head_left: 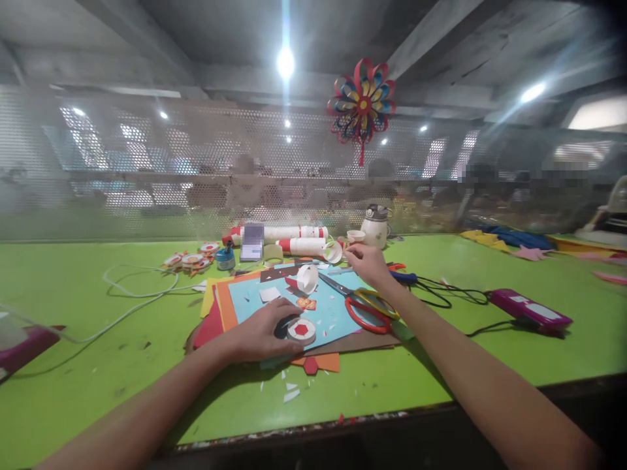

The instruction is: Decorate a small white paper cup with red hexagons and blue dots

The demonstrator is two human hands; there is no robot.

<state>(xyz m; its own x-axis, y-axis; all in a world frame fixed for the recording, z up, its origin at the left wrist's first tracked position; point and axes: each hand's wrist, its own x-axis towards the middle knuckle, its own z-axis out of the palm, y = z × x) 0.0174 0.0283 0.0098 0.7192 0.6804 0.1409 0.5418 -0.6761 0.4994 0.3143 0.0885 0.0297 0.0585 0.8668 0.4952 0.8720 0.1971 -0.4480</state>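
My left hand (267,326) curls around a round white piece with a red hexagon (301,330), thumb at its near edge, low over light blue paper (337,320). My right hand (368,262) reaches forward with fingertips pinched together, beside a small pale cup (356,236). What the pinch holds, if anything, is too small to make out. Between the hands lie scissors (350,297) with red and yellow handles, blades toward the far left. A white paper ring with a red strip (307,279) sits beyond my left hand, with a red-and-gold scrap (306,304) nearer.
White tubes with red bands (294,233), a phone (252,243), a blue jar (225,258) and a white bottle (375,227) stand behind. A blue-handled tool (404,277) lies right, near black cables and a purple power strip (531,310). A paper flower (362,104) hangs above.
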